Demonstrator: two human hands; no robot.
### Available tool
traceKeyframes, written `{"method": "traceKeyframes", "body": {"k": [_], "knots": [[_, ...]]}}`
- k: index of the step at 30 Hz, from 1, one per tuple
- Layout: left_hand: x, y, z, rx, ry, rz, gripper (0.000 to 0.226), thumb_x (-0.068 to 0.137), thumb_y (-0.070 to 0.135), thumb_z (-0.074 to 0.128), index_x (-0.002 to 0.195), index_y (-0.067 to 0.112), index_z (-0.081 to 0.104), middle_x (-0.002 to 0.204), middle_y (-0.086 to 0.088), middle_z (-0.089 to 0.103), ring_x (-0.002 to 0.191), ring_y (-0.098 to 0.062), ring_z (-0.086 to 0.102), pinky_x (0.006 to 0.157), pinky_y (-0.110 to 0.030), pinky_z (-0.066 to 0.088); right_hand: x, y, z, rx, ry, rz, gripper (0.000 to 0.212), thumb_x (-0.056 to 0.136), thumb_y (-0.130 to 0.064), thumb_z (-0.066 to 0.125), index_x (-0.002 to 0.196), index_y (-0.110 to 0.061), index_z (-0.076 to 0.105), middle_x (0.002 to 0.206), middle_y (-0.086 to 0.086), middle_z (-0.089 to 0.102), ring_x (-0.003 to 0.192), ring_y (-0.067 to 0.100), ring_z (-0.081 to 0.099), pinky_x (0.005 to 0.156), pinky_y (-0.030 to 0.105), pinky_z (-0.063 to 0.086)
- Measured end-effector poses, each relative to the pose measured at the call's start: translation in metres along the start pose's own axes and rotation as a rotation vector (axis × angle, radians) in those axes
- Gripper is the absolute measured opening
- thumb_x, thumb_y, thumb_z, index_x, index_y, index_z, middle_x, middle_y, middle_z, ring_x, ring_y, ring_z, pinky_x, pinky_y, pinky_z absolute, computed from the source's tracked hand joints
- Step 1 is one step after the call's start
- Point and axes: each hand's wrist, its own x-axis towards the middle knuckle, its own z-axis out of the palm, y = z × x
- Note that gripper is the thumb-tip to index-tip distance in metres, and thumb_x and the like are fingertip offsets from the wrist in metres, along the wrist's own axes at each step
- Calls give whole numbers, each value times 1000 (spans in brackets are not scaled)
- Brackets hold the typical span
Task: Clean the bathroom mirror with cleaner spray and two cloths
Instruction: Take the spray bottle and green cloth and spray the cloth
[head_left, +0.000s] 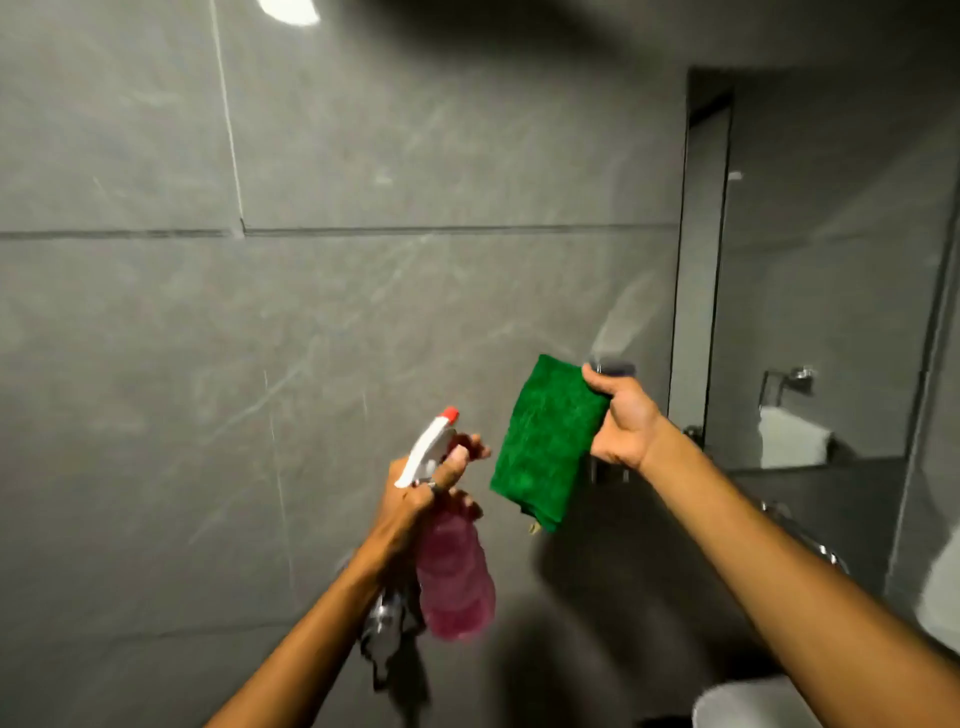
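- At the near right edge, part of a white basin (748, 704) is seen, blurred.
- A pink spray bottle (454, 577) is held upright in the left hand (415, 499), near the middle of the view and low down. The fingers (460, 460) are closed around the neck, just below the white spray head (428, 449); one finger is laid across the front of the head where the trigger sits. The red-tipped nozzle is pointed up and to the right. The bottle's body hangs below the fist, clear of the fingers.
- Below the left wrist a dark, shiny thing (387, 631) is seen hanging; whether it is a second cloth or a fitting on the wall cannot be told through the blur.
- A folded green cloth (548, 441) is held in the right hand (621, 423), just right of the bottle and a little higher, not touching it. The cloth's right edge is pinched between the thumb on top and the curled fingers beneath; the rest hangs free to the left and downward.
- Behind both hands a grey tiled wall (260, 312) fills the left and centre.
- At the far right the mirror (810, 286) is mounted on the wall, well apart from both hands. A towel (792, 439) on a metal holder is reflected in it.
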Motion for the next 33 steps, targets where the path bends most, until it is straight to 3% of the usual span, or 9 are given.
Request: {"method": "traceKeyframes", "body": {"k": [4,10,15,20,27,33], "knots": [[38,33,22,-23,-168,-43,48,79,51,80,125,50,67,107,-9,78,95,-41,67,59,-42,61,-1,-51,16,-26,-69,-35,45,98,-41,49,121,-7,66,116,21,72,102,37,72,87,56,51],[66,54,51,-76,-199,-65,41,88,42,73,128,45,63,91,-8,69,83,-25,68,56,-42,59,-15,-85,27,-90,-136,-53,48,100,-42,44,125,-6,62,119,21,70,115,38,63,90,56,48],[68,48,63,-57,-222,-83,44,91,47,68,132,44,53,91,-6,68,80,-25,67,57,-44,60,-20,-105,23,-126,-142,-63,45,101,-41,42,122,-6,62,118,20,70,113,36,64,91,56,47],[55,32,70,-22,-248,-137,42,93,46,66,133,42,53,92,-13,69,80,-31,66,57,-44,60,-24,-122,12,-135,-136,-73,43,101,-40,43,118,-7,65,111,18,74,97,35,74,88,56,49],[29,6,71,8,-279,-240,50,86,55,70,132,49,53,92,-12,68,69,-37,62,60,-44,61,-30,-124,1,-126,-141,-48,44,101,-39,43,127,-8,60,126,16,66,117,34,62,93,56,47],[30,8,76,-17,-199,-212,44,91,50,66,133,43,53,101,-13,69,90,-33,67,59,-44,61,-29,-122,-5,-127,-147,-41,44,101,-39,43,125,-8,62,123,17,68,112,34,67,92,55,49]]}}
